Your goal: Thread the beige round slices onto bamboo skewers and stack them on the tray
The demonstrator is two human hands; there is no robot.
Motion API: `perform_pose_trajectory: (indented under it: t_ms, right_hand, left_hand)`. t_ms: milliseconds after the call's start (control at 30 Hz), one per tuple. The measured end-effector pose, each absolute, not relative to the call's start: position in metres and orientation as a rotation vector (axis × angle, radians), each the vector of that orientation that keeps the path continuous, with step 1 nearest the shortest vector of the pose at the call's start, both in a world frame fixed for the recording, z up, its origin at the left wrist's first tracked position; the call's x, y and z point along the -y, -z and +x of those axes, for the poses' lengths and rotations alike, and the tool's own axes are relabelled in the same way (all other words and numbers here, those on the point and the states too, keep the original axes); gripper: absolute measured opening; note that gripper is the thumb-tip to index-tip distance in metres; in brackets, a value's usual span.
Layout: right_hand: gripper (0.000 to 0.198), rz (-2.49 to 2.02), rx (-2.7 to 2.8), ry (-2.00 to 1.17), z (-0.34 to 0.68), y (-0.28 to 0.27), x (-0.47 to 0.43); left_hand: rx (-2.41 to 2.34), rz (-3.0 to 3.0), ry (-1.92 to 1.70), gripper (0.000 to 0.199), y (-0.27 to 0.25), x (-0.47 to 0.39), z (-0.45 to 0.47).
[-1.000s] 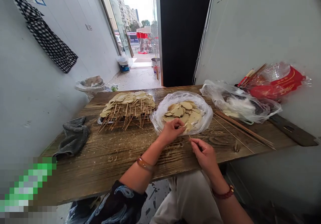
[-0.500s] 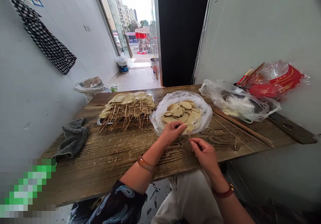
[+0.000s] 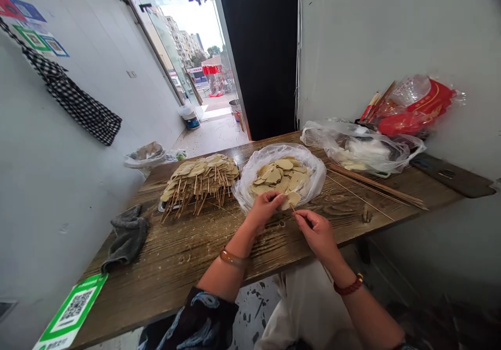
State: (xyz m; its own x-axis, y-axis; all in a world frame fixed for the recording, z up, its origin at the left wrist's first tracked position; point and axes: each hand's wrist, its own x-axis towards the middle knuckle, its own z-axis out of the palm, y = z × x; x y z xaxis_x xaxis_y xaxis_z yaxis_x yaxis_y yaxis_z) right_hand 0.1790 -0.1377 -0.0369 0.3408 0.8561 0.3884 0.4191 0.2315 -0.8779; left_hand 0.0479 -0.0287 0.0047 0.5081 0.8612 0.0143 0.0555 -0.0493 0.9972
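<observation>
- Since the earlier frames the view has swung: the doorway now sits left of centre, a green QR sticker (image 3: 70,311) shows at the lower left corner of the wooden table (image 3: 176,256), and both hands have stayed at the bag's near edge.
- Left hand (image 3: 266,207), just below the frame's middle, pinches a pale flat slice (image 3: 291,199) at the near rim of the clear plastic bag (image 3: 258,170) of slices.
- Right hand (image 3: 318,231), just right of it, is closed on a thin bamboo skewer (image 3: 293,209) whose tip meets that slice.
- Left of the bag lies a heap of finished skewers (image 3: 199,175) on a tray, sticks pointing toward the viewer.
- A grey rag (image 3: 127,237) lies crumpled at the table's left edge.
- Loose bare skewers (image 3: 376,187) lie on the planks at centre right, beside a second clear bag (image 3: 360,149); a red bag (image 3: 415,112) leans on the right wall behind it.
- The tabletop is rough, dark, heavily grained wood, set between two pale walls.
- A checked cloth (image 3: 78,107) hangs on the left wall at upper left, under stickers.
- An open glass doorway (image 3: 195,73) at top centre shows a bright street.
</observation>
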Motion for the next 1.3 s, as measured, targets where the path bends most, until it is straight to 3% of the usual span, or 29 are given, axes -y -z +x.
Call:
perform_pose_trajectory:
  t_ms: [133,300,400,567,733,1000,1167,1300]
  right_hand:
    - [0.029,-1.389,1.213,-0.445,0.178,0.039,0.137]
    - [0.029,-1.377,1.164,-0.431,0.177,0.039,0.14]
    - [0.028,-1.382,1.165,-0.421,0.178,0.04,0.14]
    - [0.028,-1.374,1.172,-0.412,0.179,0.041,0.138]
    - [0.028,-1.371,1.185,-0.423,0.18,0.041,0.137]
    - [0.026,-1.342,1.189,-0.407,0.18,0.038,0.138]
    - [0.022,-1.325,1.204,-0.418,0.18,0.04,0.139]
    - [0.02,-1.289,1.279,-0.461,0.181,0.04,0.14]
  left_hand:
    - [-0.916,1.395,-0.959,0.044,-0.017,0.01,0.037]
    - [-1.11,1.688,-1.06,0.025,-0.025,-0.022,0.031]
    - [-1.26,2.081,-0.969,0.014,-0.022,-0.035,0.038]
    - [-1.402,2.667,-0.641,0.025,-0.015,-0.042,0.054]
    - [-1.473,2.791,-0.526,0.024,-0.015,-0.047,0.062]
    - [-1.316,2.085,-0.931,0.014,-0.023,-0.058,0.059]
    - [-0.942,1.349,-0.98,0.025,-0.028,-0.04,0.05]
    - [-0.834,1.146,-0.974,0.035,-0.022,-0.022,0.042]
